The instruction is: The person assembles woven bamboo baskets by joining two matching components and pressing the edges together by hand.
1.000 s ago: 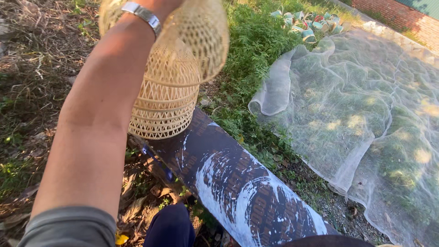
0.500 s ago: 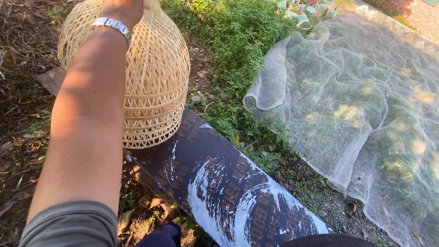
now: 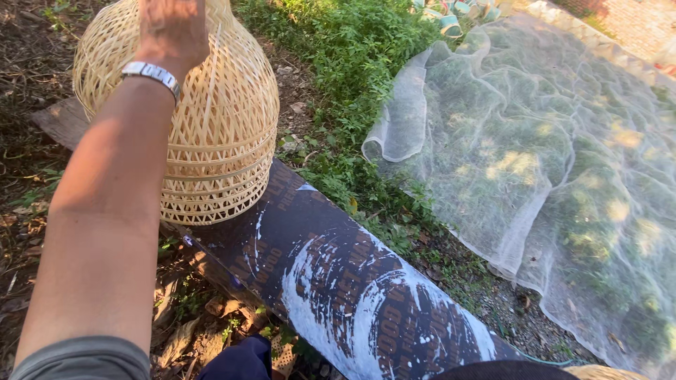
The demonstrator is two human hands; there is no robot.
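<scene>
The left hand [image 3: 172, 32] reaches out from a grey sleeve, a silver watch [image 3: 150, 72] on its wrist, and rests on the top of a woven basket [image 3: 211, 134]. Its fingers run past the upper edge of the view, so I cannot tell how far it is closed or whether it grips the weave. The basket is dome-shaped, pale bamboo, and stands mouth down on the far end of a dark board [image 3: 331, 288] streaked with white paint. The board lies on bare soil and dry leaves. To its right grow low green weeds [image 3: 352, 49], and beyond them a white net [image 3: 535, 155] is spread over the ground. The right hand is out of view.
</scene>
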